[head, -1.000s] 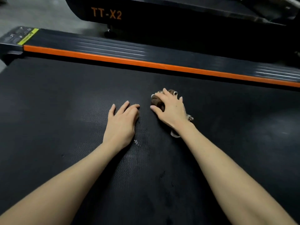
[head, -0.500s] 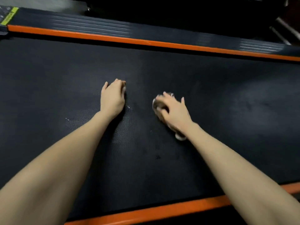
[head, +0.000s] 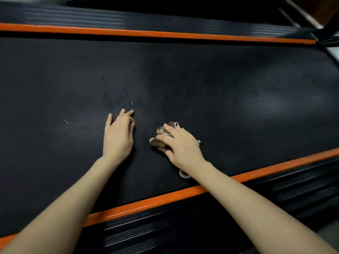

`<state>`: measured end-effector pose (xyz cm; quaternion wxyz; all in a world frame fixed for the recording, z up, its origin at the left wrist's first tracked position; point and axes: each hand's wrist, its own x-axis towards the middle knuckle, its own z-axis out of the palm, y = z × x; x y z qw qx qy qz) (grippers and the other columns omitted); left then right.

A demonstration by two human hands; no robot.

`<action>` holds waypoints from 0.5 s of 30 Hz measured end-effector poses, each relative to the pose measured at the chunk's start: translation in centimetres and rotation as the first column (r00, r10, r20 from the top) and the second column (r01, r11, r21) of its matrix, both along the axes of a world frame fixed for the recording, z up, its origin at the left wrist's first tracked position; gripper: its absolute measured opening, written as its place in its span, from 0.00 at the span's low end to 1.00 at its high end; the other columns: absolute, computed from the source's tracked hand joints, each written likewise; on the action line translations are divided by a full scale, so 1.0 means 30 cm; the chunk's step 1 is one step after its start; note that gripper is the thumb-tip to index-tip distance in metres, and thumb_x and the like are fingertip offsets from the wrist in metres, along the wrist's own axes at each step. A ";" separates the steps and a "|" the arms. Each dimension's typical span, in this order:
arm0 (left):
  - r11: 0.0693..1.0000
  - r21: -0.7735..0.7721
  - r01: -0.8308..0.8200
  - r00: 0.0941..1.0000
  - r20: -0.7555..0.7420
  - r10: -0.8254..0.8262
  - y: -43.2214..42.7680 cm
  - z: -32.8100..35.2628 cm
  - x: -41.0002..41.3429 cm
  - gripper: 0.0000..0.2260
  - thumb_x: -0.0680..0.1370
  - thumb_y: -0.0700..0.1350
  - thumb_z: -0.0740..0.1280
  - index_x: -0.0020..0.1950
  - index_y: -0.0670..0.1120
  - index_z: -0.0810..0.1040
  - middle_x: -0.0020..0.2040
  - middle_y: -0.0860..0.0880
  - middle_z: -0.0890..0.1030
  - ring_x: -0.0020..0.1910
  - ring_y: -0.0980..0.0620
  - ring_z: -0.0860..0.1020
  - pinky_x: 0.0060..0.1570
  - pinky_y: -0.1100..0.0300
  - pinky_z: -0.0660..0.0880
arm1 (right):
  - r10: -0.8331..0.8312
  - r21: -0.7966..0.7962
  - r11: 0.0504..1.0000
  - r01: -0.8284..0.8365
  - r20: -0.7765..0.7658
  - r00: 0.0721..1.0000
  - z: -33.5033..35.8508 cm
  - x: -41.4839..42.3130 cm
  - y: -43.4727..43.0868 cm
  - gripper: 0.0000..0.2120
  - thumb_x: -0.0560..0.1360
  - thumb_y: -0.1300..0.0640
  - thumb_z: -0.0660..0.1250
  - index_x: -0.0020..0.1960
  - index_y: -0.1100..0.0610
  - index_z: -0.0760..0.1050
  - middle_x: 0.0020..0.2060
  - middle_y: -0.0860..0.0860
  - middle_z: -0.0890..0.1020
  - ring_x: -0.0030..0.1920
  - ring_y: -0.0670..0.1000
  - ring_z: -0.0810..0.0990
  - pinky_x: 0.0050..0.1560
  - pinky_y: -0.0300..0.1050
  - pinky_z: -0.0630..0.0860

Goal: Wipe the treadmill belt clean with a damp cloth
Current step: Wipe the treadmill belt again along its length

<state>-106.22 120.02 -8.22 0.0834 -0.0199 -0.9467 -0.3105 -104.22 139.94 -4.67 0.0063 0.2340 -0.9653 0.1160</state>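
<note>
The near rail [head: 165,197] is orange and runs along the near edge of the belt [head: 220,79]. Just past it, the right hand [head: 181,145] sits on the cloth [head: 161,132]. Its fingers bend over the bunched cloth and hold it down on the belt, close to the near edge and near the middle. The left hand [head: 118,132] lies flat on the belt just beside it, fingers straight, holding nothing.

A bit farther, small white bits [head: 132,103] lie by the left fingertips, and one more bit [head: 66,122] lies off to the left. Dark spots show past them in the middle. Toward the far right corner the belt has pale, dusty patches [head: 275,103]. The far rail [head: 165,34] is orange too.

I think the wiping is under way but not nearly done. The middle and the far right part look like they need the cloth.
</note>
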 end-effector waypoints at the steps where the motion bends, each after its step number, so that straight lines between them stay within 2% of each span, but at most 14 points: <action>1: 1.000 -0.006 0.004 1.000 -0.002 -0.004 -0.001 0.002 0.001 0.07 0.82 0.41 0.56 0.48 0.42 0.72 0.68 0.46 0.74 0.72 0.45 0.64 0.73 0.48 0.50 | -0.020 -0.004 1.000 0.020 -0.004 1.000 0.001 -0.006 0.037 0.16 0.67 0.54 0.68 0.54 0.53 0.80 0.59 0.57 0.79 0.56 0.64 0.78 0.54 0.60 0.75; 3: 1.000 -0.021 0.009 1.000 -0.003 -0.010 0.002 0.004 0.004 0.07 0.82 0.41 0.56 0.48 0.41 0.72 0.68 0.45 0.73 0.73 0.45 0.64 0.73 0.48 0.49 | -0.132 0.012 0.991 0.133 -0.011 0.991 -0.003 0.001 0.152 0.15 0.67 0.55 0.67 0.54 0.53 0.81 0.59 0.56 0.79 0.56 0.62 0.79 0.53 0.55 0.77; 4: 1.000 -0.024 0.010 1.000 -0.001 -0.010 0.003 0.005 0.005 0.08 0.82 0.41 0.56 0.48 0.41 0.72 0.68 0.45 0.73 0.73 0.45 0.63 0.73 0.48 0.49 | -0.230 0.020 0.973 0.230 -0.006 0.973 -0.007 0.010 0.225 0.15 0.70 0.55 0.67 0.56 0.52 0.80 0.61 0.55 0.78 0.59 0.61 0.77 0.55 0.55 0.76; 7: 0.999 -0.031 0.013 1.000 0.002 -0.013 0.006 0.008 0.007 0.08 0.82 0.41 0.55 0.49 0.41 0.73 0.68 0.45 0.73 0.73 0.45 0.63 0.74 0.49 0.48 | -0.561 0.033 0.827 0.561 0.066 0.825 -0.003 0.024 0.391 0.18 0.75 0.54 0.66 0.65 0.53 0.74 0.69 0.54 0.71 0.67 0.61 0.69 0.64 0.58 0.67; 9: 0.999 -0.047 0.015 1.000 0.001 -0.015 0.007 0.007 0.007 0.09 0.82 0.42 0.55 0.50 0.41 0.73 0.69 0.45 0.72 0.73 0.45 0.62 0.74 0.48 0.48 | -0.617 0.034 0.787 0.616 0.066 0.784 0.014 0.033 0.370 0.18 0.76 0.54 0.65 0.65 0.54 0.74 0.70 0.55 0.69 0.67 0.61 0.69 0.65 0.57 0.66; 11: 0.997 -0.069 0.017 1.000 0.000 -0.018 0.008 0.004 0.006 0.09 0.82 0.42 0.55 0.50 0.40 0.73 0.69 0.45 0.72 0.74 0.45 0.61 0.73 0.48 0.48 | -0.488 0.009 0.872 0.489 0.083 0.869 0.024 0.065 0.250 0.15 0.75 0.56 0.67 0.62 0.56 0.77 0.67 0.57 0.73 0.63 0.62 0.73 0.63 0.57 0.69; 13: 0.997 -0.076 0.016 1.000 -0.004 -0.016 0.005 0.000 0.001 0.09 0.82 0.42 0.55 0.51 0.40 0.73 0.69 0.45 0.72 0.74 0.45 0.61 0.73 0.47 0.48 | -0.233 -0.016 0.972 0.234 0.063 0.970 0.010 0.125 0.101 0.15 0.71 0.60 0.68 0.57 0.56 0.79 0.63 0.60 0.76 0.57 0.66 0.77 0.58 0.62 0.73; 15: 0.996 -0.081 0.025 1.000 -0.010 -0.026 -0.002 -0.004 -0.002 0.09 0.82 0.42 0.55 0.51 0.40 0.73 0.69 0.45 0.72 0.74 0.45 0.62 0.73 0.47 0.48 | -0.039 -0.008 0.999 0.040 0.093 0.995 0.010 0.182 0.000 0.18 0.69 0.62 0.67 0.59 0.56 0.79 0.65 0.61 0.74 0.59 0.69 0.74 0.60 0.66 0.70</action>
